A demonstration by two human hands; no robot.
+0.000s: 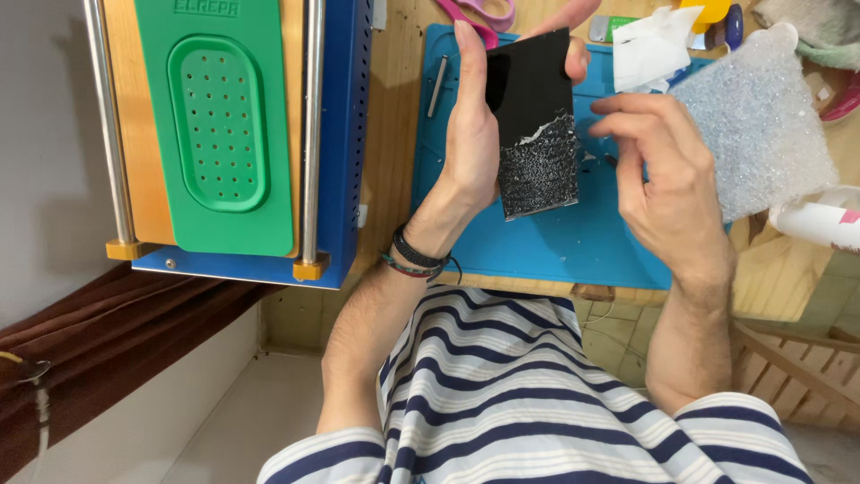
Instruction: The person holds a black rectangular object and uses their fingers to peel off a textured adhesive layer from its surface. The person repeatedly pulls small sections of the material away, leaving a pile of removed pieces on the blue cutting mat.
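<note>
Gripping a black panel (536,121) along its edge, the left hand (475,134) is seen with thumb and fingers clamped on it, above a blue mat (555,246). The panel is held tilted over the mat, not resting on it. Its upper part is smooth and glossy; its lower part is covered by a rough, crackled grey layer with a ragged white edge where the two meet. The right hand (667,193) is held just beside the panel's right edge, its fingers curled and drawn together near the ragged line; whether anything is pinched between them cannot be told. Small white flecks are scattered on the mat near the panel. A sheet of bubble wrap (761,134) lies on the desk (394,108) to the right, behind the right hand, with a white roll (820,224) next to it. Pink-handled scissors (479,13) are seen at the mat's far edge. A blue machine with a green perforated pad (219,125) stands to the left. Dark bracelets (414,255) are worn on the left wrist.
</note>
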